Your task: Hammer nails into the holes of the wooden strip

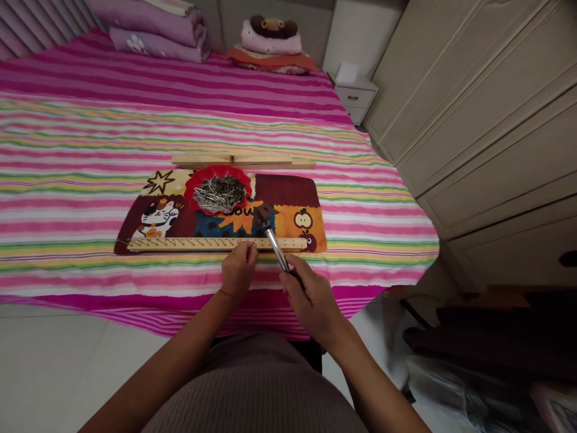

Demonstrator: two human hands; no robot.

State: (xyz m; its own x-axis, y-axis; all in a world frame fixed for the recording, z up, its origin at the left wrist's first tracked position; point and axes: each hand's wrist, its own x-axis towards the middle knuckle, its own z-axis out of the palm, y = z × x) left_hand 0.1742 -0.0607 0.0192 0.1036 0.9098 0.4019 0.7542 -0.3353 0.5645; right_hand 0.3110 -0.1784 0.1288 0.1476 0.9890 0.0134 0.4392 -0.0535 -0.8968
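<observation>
A long wooden strip (189, 243) with a row of nails lies along the near edge of a colourful cartoon mat (293, 198) on the bed. My left hand (238, 269) pinches something small at the strip's top edge near its middle, likely a nail, too small to make out. My right hand (309, 297) is wrapped round the metal handle of a hammer (269, 231), whose dark head hangs just above the strip, right of my left fingers. A red dish (195, 187) heaped with several nails sits on the mat behind the strip.
More wooden strips (243, 160) lie across the striped bedspread (90, 138) behind the mat. Folded bedding (157, 27) and a plush toy on pillows (273, 36) sit at the bed's far end. Cabinets (473, 120) and a small white nightstand (355, 96) stand to the right.
</observation>
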